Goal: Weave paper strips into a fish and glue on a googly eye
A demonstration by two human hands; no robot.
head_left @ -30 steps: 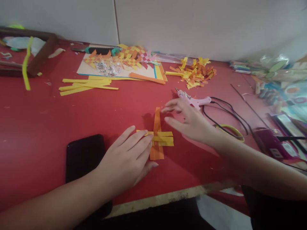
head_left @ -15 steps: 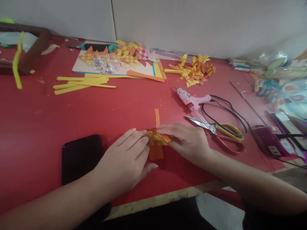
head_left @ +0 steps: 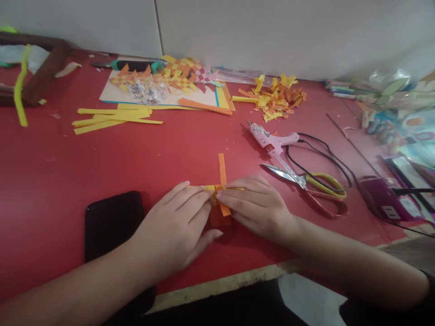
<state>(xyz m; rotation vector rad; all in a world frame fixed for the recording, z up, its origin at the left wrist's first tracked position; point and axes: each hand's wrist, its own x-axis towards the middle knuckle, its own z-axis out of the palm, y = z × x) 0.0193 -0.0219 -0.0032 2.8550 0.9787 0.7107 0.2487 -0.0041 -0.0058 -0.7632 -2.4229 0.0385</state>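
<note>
Crossed orange and yellow paper strips lie on the red table in front of me. My left hand rests flat on their left side, fingers stretched out and thumb apart, pressing them down. From the right, my right hand has its fingers together at an orange paper strip, which is folded down over the yellow ones. Another orange strip points away from me past the fingertips. Both hands cover much of the crossing, so its weave is partly hidden.
A pink glue gun and open scissors lie to the right. A black phone-like slab is beside my left forearm. Yellow strips, paper scraps and woven pieces lie toward the wall.
My right hand has come down from near the glue gun onto the strips. One orange strip has been folded toward me over the yellow ones. My left hand has stayed in place.
</note>
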